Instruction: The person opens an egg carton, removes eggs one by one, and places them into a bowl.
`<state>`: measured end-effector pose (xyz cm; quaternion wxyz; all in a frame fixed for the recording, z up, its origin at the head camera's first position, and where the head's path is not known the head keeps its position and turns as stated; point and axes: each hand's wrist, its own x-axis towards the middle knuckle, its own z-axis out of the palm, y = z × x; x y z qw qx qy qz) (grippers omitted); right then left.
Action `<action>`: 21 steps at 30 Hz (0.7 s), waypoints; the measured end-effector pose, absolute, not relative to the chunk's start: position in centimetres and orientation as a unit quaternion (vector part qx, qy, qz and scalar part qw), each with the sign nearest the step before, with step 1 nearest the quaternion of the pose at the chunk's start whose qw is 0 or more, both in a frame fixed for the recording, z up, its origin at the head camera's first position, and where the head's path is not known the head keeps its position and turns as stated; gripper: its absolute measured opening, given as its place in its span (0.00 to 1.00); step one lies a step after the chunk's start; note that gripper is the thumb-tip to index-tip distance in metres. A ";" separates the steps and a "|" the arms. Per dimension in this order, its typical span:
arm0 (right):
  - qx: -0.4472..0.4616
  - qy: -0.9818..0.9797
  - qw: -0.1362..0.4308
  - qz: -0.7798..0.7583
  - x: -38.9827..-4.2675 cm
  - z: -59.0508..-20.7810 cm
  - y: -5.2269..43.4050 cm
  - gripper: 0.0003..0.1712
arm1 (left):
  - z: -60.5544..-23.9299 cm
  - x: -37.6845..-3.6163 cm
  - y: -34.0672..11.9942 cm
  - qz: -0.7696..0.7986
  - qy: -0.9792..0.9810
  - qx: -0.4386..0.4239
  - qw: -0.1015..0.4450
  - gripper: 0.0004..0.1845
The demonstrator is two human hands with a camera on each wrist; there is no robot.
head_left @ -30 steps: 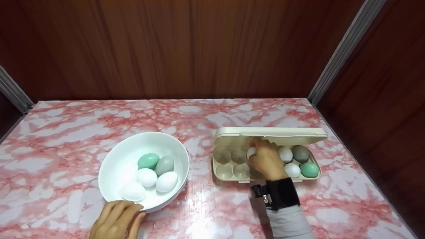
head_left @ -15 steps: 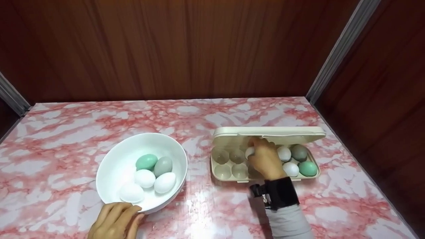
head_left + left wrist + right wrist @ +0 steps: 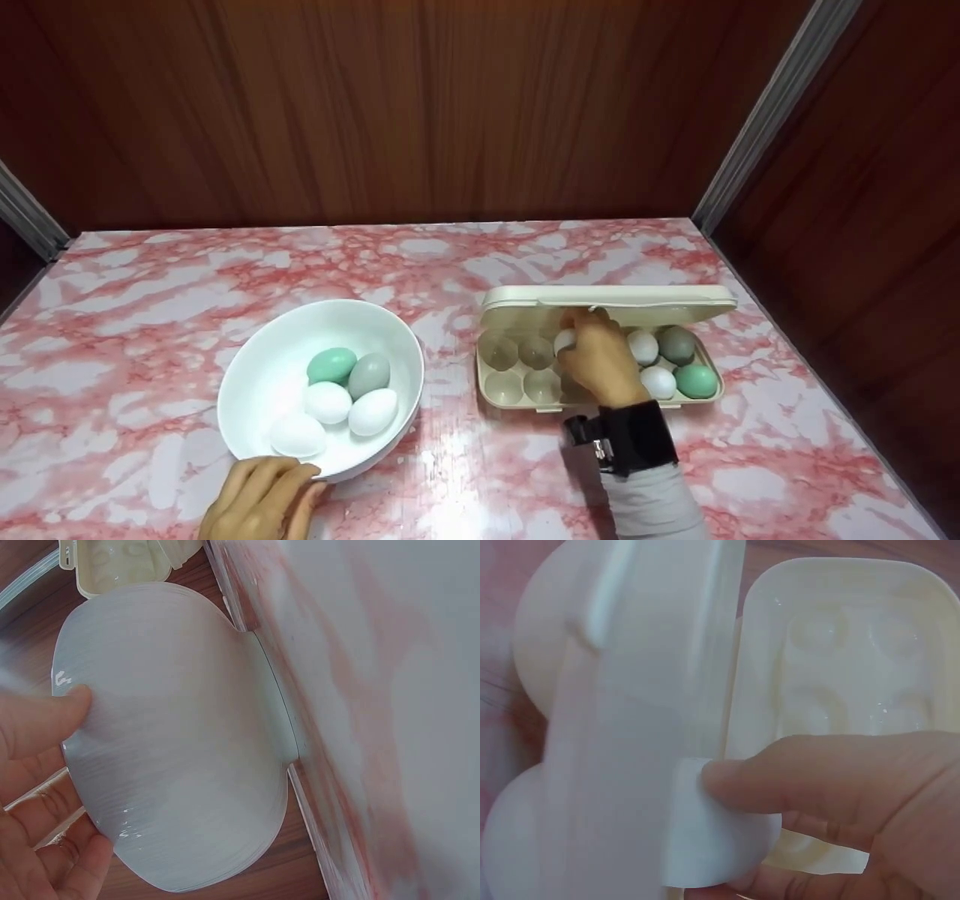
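No readable text, label, brand, number or sign on anything in view.

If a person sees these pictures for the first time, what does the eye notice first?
Probably the white bowl on the pink marbled table, holding white, green and grey eggs, with the left hand touching its near rim. Next comes the beige egg carton to the right, lid raised, where the right hand holds a white egg over a middle cup.

Over the last second the right hand (image 3: 600, 360) has crept slightly toward 12 o'clock inside the egg carton (image 3: 517, 386). Its fingers (image 3: 592, 319) now reach the lid's edge, holding the white egg (image 3: 565, 341).
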<state>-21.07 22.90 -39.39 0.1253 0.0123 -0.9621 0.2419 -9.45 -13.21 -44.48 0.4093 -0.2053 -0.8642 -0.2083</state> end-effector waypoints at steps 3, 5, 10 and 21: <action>0.009 -0.960 0.115 0.254 -21.1 -39.3 22.9 0.19 | -44.4 -9.4 -13.2 -0.207 -0.867 -0.202 0.405 0.32; 0.005 -0.959 0.108 0.261 -21.0 -39.1 22.8 0.19 | -44.4 -9.3 -13.1 -0.206 -0.869 -0.200 0.403 0.32; 0.000 -0.959 0.101 0.265 -20.9 -38.8 22.5 0.19 | -44.5 -9.4 -13.1 -0.206 -0.866 -0.201 0.409 0.32; -0.011 -0.959 0.088 0.268 -20.6 -38.0 21.5 0.20 | -44.6 -9.6 -13.3 -0.217 -0.861 -0.210 0.409 0.32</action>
